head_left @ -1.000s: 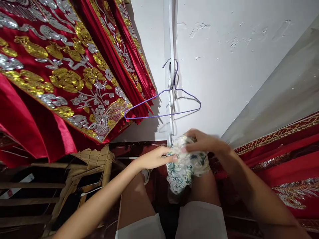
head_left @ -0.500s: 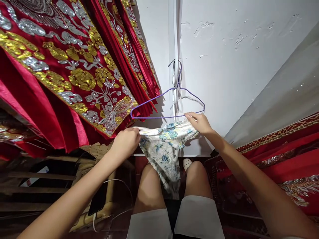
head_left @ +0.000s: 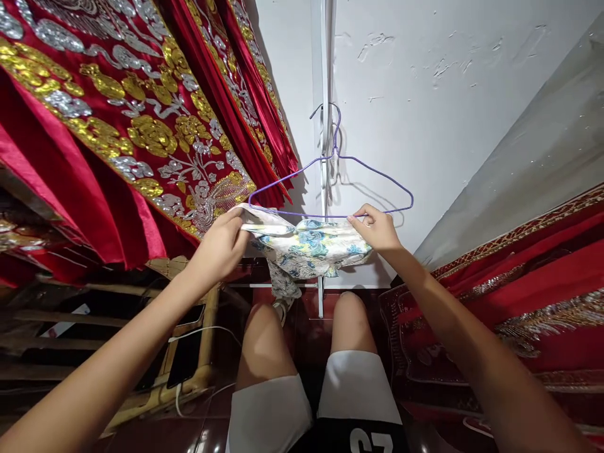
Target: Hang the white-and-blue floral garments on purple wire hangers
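Observation:
A white garment (head_left: 309,244) with blue and yellow flowers is stretched between my hands, its lower end dangling above the floor. My left hand (head_left: 221,246) is closed on its left edge, where the cloth comes up around the left end of a purple hanger (head_left: 370,167). My right hand (head_left: 376,231) pinches the garment's top edge at the hanger's bottom bar; whether the bar is also in the pinch I cannot tell. The hanger is hooked at a thin white vertical pole (head_left: 325,82) against the wall.
Red draped cloths (head_left: 155,135) with gold and silver sequins hang at the left. Another red decorated cloth (head_left: 557,283) is at the right. A bamboo bench (head_left: 206,343) stands lower left, bearing a black phone-like object (head_left: 185,360) and a white cable (head_left: 207,329). Behind is a white wall (head_left: 406,113).
My left hand has moved left and slightly up, drawing the garment's edge to the hanger's left end. The hanger has turned to face me more squarely. The garment's hanging part has swung left.

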Tool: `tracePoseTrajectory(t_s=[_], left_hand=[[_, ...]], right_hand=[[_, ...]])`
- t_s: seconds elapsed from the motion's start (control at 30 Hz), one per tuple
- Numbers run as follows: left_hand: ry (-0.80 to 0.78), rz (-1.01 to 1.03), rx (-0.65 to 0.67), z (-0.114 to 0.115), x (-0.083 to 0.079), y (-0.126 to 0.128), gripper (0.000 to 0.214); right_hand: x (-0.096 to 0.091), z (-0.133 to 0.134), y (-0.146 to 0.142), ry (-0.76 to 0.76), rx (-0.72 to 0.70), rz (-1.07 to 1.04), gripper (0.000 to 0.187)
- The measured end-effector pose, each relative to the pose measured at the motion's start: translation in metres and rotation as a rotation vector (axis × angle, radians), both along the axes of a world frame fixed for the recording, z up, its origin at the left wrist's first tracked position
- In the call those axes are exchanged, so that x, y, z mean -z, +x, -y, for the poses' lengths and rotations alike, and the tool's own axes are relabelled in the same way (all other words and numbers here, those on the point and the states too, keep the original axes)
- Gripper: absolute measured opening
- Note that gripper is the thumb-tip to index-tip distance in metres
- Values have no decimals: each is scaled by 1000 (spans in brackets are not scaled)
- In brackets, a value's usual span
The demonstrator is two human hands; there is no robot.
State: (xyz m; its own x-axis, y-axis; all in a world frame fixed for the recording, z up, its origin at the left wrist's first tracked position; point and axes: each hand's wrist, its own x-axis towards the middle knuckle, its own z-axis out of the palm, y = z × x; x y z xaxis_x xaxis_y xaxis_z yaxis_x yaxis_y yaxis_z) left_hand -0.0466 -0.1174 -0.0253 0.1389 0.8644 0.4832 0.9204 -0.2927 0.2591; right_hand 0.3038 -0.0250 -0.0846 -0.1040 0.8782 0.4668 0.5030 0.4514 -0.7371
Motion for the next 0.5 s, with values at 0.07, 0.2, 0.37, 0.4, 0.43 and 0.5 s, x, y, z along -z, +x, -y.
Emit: tracePoseTrajectory(t_s=[0.07,0.2,0.37,0.4,0.43,0.5], left_hand=[[20,4,-38,-2,-3,-6,26],[122,88,-27,-17,-21,-3,23],[232,140,-67,-21,-47,6,21],[253,130,-55,-17,-50,4,22],[264,116,-33,-13,-52,2,24],[255,92,12,-5,-53,-4,27]], right_hand=[[-3,4,-7,-64,-80,-61,26],[-10,23,-19,-127,-178,-176,30],[-26,45,-26,-105,-106,-159,29],[-29,47,-27,-105,-94,-144,29],[-31,47,-27,-109,-90,-137,29],[-34,46,-26,-120,-102,-158,30]])
